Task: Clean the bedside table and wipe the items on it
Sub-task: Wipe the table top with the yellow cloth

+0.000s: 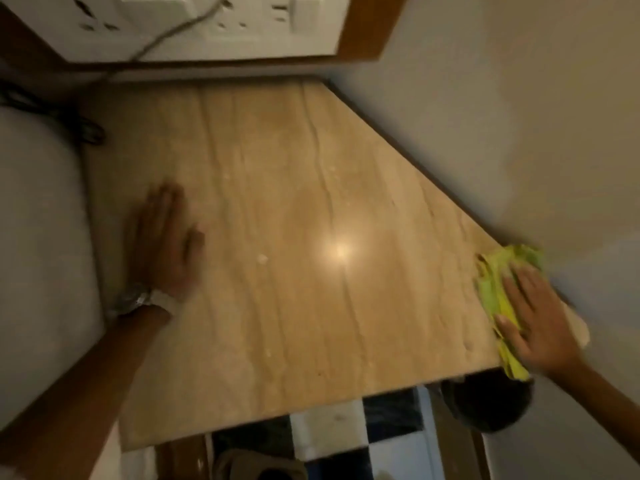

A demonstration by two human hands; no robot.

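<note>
White switch-and-socket panel point(207, 26) at top, framed in brown wood, grey cable point(166, 32) trailing down from it. Dark cord point(83, 128) coiled just beside pale rounded mattress edge point(38, 237) at left. Plain beige wall point(502, 116) along right. Below, black-and-white checkered floor point(363, 431); dark round object point(488, 407), too blurred to identify, at lower right.
</note>
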